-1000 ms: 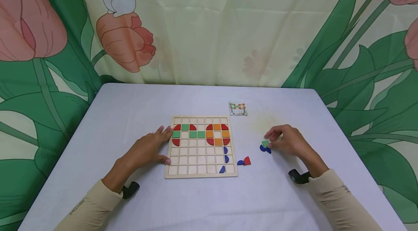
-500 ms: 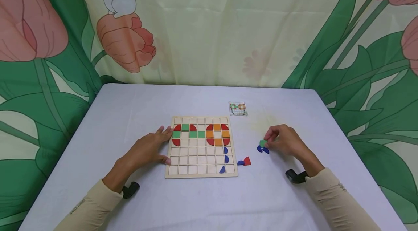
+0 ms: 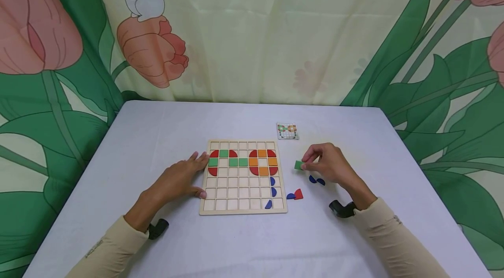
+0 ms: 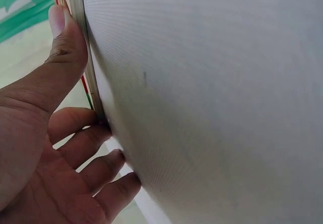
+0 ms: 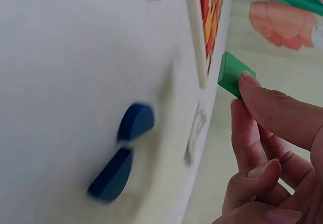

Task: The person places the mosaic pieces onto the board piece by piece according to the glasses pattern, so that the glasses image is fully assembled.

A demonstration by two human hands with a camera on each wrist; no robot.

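A wooden grid board (image 3: 243, 208) lies mid-table with red, green and orange tiles in its upper rows and three blue pieces (image 3: 272, 191) at its lower right. My left hand (image 3: 182, 178) lies flat against the board's left edge, fingers (image 4: 70, 47) straight along the rim. My right hand (image 3: 326, 164) pinches a green square tile (image 3: 298, 165) (image 5: 233, 73) in the air, just right of the board. Two blue curved pieces (image 3: 316, 180) (image 5: 123, 151) lie on the table under that hand.
A small blue piece and a red piece (image 3: 295, 194) lie by the board's lower right corner. A little pattern card (image 3: 287, 131) sits beyond the board. The white table (image 3: 157, 129) ends at a flowered curtain (image 3: 252, 29).
My right hand has lifted the green tile off the table and carried it left toward the board, leaving the two blue pieces behind. The left hand has not moved.
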